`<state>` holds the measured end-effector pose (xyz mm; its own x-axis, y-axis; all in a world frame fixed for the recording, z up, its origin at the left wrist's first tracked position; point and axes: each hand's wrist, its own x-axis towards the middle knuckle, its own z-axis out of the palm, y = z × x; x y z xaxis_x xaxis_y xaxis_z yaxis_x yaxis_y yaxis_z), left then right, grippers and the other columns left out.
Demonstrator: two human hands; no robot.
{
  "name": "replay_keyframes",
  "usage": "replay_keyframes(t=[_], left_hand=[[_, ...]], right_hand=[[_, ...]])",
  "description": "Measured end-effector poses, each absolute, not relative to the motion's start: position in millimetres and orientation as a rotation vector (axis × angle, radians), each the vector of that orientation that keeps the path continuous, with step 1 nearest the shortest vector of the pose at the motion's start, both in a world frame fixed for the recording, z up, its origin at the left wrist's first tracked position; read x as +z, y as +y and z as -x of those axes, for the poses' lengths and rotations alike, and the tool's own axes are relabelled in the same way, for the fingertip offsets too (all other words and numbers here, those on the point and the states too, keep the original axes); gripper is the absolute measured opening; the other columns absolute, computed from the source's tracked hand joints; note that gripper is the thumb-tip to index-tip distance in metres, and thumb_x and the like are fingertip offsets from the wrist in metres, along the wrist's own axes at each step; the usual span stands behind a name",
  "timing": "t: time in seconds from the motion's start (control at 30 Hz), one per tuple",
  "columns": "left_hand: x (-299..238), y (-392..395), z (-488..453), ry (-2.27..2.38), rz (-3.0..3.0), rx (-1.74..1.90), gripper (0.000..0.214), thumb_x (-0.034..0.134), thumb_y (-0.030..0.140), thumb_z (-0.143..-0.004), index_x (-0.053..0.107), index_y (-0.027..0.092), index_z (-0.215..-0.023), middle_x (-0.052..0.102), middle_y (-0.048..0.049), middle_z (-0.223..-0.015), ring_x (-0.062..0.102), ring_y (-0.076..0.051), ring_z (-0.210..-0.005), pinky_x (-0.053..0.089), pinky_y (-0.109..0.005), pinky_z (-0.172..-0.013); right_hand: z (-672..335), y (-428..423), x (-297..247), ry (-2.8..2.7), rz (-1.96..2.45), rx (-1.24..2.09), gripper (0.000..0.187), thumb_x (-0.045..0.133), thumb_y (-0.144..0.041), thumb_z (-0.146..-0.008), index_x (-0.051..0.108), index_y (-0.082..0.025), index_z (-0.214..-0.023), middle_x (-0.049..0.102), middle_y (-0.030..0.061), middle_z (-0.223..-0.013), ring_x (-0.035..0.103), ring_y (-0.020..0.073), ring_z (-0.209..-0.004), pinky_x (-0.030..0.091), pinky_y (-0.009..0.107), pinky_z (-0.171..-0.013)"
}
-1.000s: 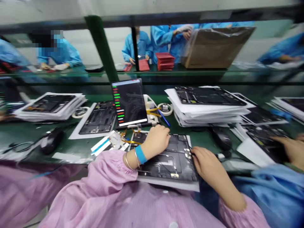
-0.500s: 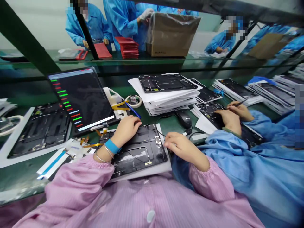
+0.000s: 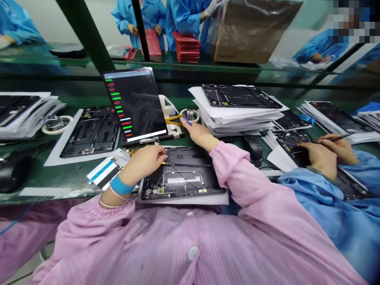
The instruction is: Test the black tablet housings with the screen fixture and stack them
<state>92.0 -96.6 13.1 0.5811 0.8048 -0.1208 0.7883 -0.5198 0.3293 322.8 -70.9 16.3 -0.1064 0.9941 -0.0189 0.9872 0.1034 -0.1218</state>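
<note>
Left hand (image 3: 145, 161) on panel (image 3: 182, 182), right hand (image 3: 200, 134) at pen (image 3: 188, 121), grips unclear; screen (image 3: 138, 107) text illegible.

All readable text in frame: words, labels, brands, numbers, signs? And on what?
None legible.
Upright screen: coloured bars; any lettering too small to read.
Brown carton: faint print low on its front, too blurred.
Black device housing by the left hand: any markings too small to read.
</note>
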Motion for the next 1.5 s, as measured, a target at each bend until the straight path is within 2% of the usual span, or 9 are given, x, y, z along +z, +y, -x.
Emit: replay_keyframes(t=[0.23,0.33,0.47,0.53,0.63,0.8,1.07,1.33,1.5], left_hand=[[3.3,-91.2,-85.9,1.082,-2.202,0.102,0.019,0.054,0.034,-0.079,0.066,0.020,-0.076,0.070,-0.0033,-0.078,0.064,-0.020,-0.071,0.046,-0.030,-0.066],[-0.4,-88.5,-84.8,1.032,-2.110,0.095,0.018,0.054,0.033,-0.075,0.066,0.020,-0.074,0.069,-0.0019,-0.074,0.064,-0.019,-0.068,0.047,-0.028,-0.063],[-3.6,-85.9,-83.8,1.042,-2.009,0.048,0.021,0.054,0.035,-0.070,0.067,0.019,-0.075,0.069,-0.0018,-0.074,0.063,-0.019,-0.069,0.047,-0.028,-0.064],[-4.2,-85.4,-83.5,1.048,-1.979,0.029,0.022,0.055,0.036,-0.068,0.067,0.018,-0.075,0.069,-0.0023,-0.074,0.063,-0.019,-0.070,0.047,-0.028,-0.065],[-5.2,-85.6,-83.3,1.045,-1.944,0.042,0.024,0.056,0.037,-0.067,0.067,0.018,-0.073,0.069,-0.0027,-0.073,0.062,-0.019,-0.069,0.047,-0.028,-0.065],[-6.2,-87.1,-83.2,1.037,-1.891,0.070,0.025,0.057,0.038,-0.066,0.068,0.017,-0.075,0.069,-0.0033,-0.074,0.063,-0.019,-0.069,0.047,-0.028,-0.066],[-5.7,-89.6,-79.7,1.009,-1.788,0.043,0.027,0.059,0.039,-0.066,0.069,0.018,-0.079,0.071,-0.0030,-0.066,0.066,-0.021,-0.068,0.047,-0.029,-0.068],[-6.6,-88.7,-78.0,0.959,-1.890,0.122,0.033,0.055,0.039,-0.073,0.057,0.020,-0.046,0.075,-0.0058,-0.084,0.067,-0.024,-0.087,0.047,-0.030,-0.076],[-14.6,-83.2,-75.4,0.903,-1.891,0.169,0.030,0.058,0.043,-0.075,0.076,0.019,-0.077,0.075,-0.0053,-0.089,0.067,-0.024,-0.087,0.048,-0.031,-0.079]], right_hand=[[-356.3,-189.7,31.0,-1.625,1.444,0.569,0.035,0.035,-0.018,-0.094,0.054,-0.019,-0.122,0.066,0.0053,-0.090,0.064,0.0187,-0.075,0.051,0.031,-0.068],[-365.5,-227.5,12.6,-1.317,1.453,0.569,0.022,0.059,-0.032,-0.090,0.052,-0.021,-0.107,0.066,0.0017,-0.080,0.064,0.0175,-0.068,0.049,0.028,-0.060],[-374.2,-237.5,-15.9,-1.094,1.442,0.462,0.024,0.055,-0.044,-0.094,0.053,-0.022,-0.084,0.042,-0.0089,-0.046,0.039,0.0101,-0.038,0.032,0.022,-0.041],[-377.3,-230.8,-24.9,-1.085,1.389,0.537,0.027,0.046,-0.046,-0.097,0.057,-0.021,-0.096,0.047,-0.0070,-0.050,0.045,0.0118,-0.043,0.034,0.022,-0.043],[-379.8,-217.6,-32.7,-1.151,1.471,0.550,0.027,0.060,-0.042,-0.087,0.060,-0.020,-0.103,0.065,0.0012,-0.076,0.062,0.0163,-0.068,0.047,0.025,-0.057],[-379.7,-206.3,-41.8,-1.187,1.627,0.430,0.016,0.057,-0.035,-0.083,0.057,-0.019,-0.085,0.059,-0.0026,-0.058,0.057,0.0150,-0.049,0.044,0.026,-0.052],[-377.5,-204.4,-42.1,-1.254,1.722,0.315,0.015,0.052,-0.035,-0.084,0.053,-0.021,-0.081,0.059,-0.0017,-0.058,0.059,0.0176,-0.053,0.044,0.028,-0.056],[-375.6,-202.5,-42.1,-1.300,1.747,0.233,0.014,0.050,-0.035,-0.084,0.052,-0.022,-0.078,0.057,-0.0012,-0.061,0.058,0.0186,-0.057,0.042,0.030,-0.060],[-378.3,-209.1,-43.5,-1.309,1.766,0.235,0.017,0.048,-0.035,-0.087,0.052,-0.022,-0.079,0.056,-0.0030,-0.058,0.056,0.0162,-0.054,0.042,0.028,-0.057]])
